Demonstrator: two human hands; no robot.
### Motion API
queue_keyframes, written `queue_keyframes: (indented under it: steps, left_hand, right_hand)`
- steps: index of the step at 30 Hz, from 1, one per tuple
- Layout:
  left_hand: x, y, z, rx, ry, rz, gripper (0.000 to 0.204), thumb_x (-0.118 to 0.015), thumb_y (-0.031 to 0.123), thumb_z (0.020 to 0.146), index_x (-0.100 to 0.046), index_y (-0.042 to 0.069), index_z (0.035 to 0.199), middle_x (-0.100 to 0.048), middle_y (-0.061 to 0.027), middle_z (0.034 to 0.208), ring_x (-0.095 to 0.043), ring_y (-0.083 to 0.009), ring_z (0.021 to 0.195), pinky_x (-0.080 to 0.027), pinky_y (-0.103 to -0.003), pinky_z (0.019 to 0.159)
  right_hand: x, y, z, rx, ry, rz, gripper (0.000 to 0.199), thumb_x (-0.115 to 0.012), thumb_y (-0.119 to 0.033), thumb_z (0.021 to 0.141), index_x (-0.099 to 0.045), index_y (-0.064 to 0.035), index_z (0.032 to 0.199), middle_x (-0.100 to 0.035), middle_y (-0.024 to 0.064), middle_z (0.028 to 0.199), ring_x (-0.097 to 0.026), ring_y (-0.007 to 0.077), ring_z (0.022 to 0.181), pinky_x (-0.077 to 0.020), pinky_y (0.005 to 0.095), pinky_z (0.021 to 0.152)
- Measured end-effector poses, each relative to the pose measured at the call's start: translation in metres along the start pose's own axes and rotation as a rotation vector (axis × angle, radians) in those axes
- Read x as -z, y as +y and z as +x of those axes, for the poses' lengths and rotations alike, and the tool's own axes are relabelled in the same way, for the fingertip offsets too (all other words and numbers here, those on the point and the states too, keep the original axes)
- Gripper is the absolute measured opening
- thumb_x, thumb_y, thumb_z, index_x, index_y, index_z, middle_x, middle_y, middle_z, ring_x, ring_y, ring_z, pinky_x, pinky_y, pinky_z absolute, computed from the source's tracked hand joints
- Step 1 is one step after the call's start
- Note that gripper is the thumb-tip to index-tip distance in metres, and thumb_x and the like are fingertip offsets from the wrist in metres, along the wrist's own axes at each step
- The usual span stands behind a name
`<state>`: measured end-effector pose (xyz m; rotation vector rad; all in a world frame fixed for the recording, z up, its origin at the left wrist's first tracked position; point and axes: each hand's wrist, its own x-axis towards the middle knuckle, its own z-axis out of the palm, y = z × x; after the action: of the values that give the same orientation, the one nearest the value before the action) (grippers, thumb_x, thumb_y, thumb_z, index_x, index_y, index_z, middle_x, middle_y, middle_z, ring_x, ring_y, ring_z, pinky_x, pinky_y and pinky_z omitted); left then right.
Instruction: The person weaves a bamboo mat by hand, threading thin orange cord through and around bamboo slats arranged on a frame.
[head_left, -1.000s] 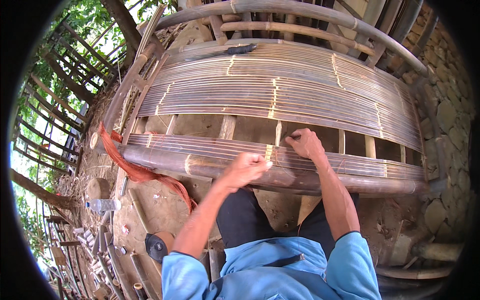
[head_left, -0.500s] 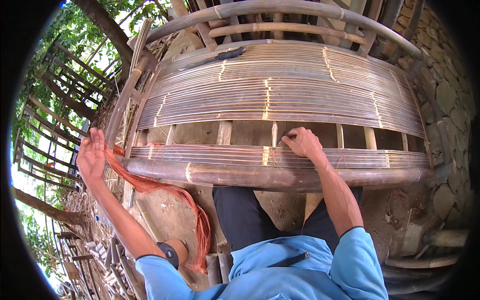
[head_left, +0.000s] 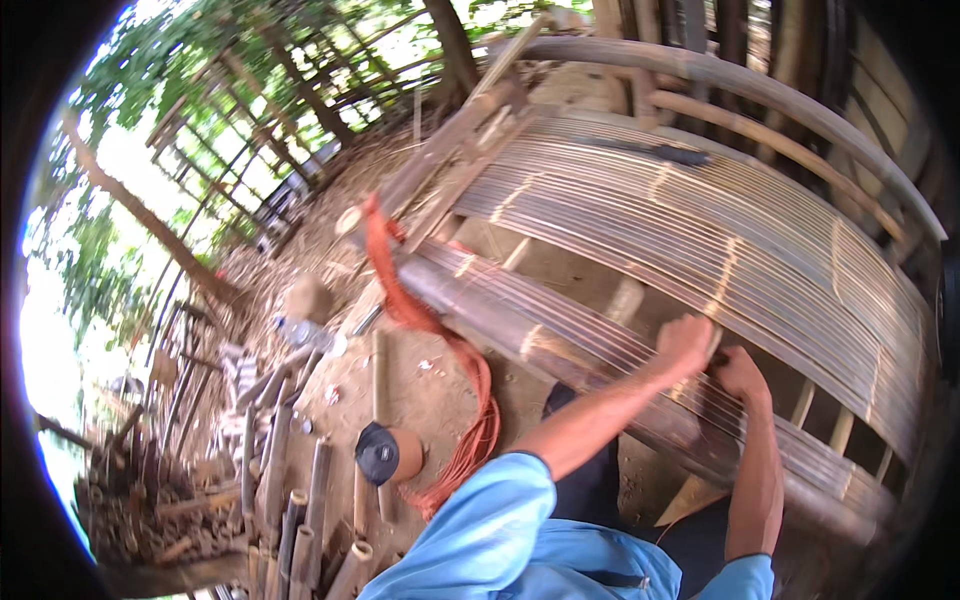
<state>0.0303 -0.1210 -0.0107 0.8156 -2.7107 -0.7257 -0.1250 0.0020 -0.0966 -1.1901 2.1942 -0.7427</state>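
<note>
A bamboo bench with a slatted seat (head_left: pixel 610 215) stands in front of me. Over its thick front pole (head_left: pixel 470 305), my left hand (head_left: pixel 686 345) is closed in a fist at the gap between the slats. Close to it, on the right, my right hand (head_left: pixel 742 375) has its fingers bent together beside the front strip of slats (head_left: pixel 560 305). What either hand pinches is too small and blurred to make out. A bundle of orange-red strands (head_left: pixel 470 365) drapes over the pole's left end and trails to the ground.
A dark-handled blade (head_left: pixel 680 154) lies on the far slats, below the curved bamboo backrest (head_left: pixel 740 75). On the ground at left are a brown container with a dark cap (head_left: pixel 400 455), a clear plastic bottle (head_left: pixel 305 335) and several cut bamboo pieces (head_left: pixel 318 490).
My view has swung left and tilted. My left hand, earlier open near the strands at the pole's left end, is now closed beside my right hand at the slats.
</note>
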Motion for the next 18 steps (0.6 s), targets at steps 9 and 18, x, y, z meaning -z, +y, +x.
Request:
queue_keyframes:
  steps: [9,18]
  left_hand:
    - [0.050,-0.051,-0.008,0.062,-0.065,-0.068,0.019,-0.079,0.029,0.076,-0.076,0.013,0.085,-0.074,-0.0148,0.077,-0.074,-0.0299,0.069,-0.058,-0.043,0.066]
    - [0.088,-0.007,-0.042,0.102,-0.511,-1.415,0.070,-0.063,0.001,0.089,-0.042,0.011,0.155,-0.072,-0.0165,0.121,-0.060,-0.0100,0.065,-0.042,-0.023,0.045]
  right_hand:
    - [0.020,-0.066,-0.027,-0.001,-0.027,0.199,0.032,-0.061,-0.025,0.094,-0.075,0.0025,0.101,-0.075,0.0156,0.093,-0.067,0.0241,0.086,-0.0507,0.0365,0.081]
    - [0.082,-0.129,-0.101,0.244,-0.054,0.725,0.017,-0.063,-0.015,0.099,-0.071,-0.0012,0.096,-0.064,-0.0016,0.084,-0.051,0.0068,0.072,-0.0422,0.0259,0.067]
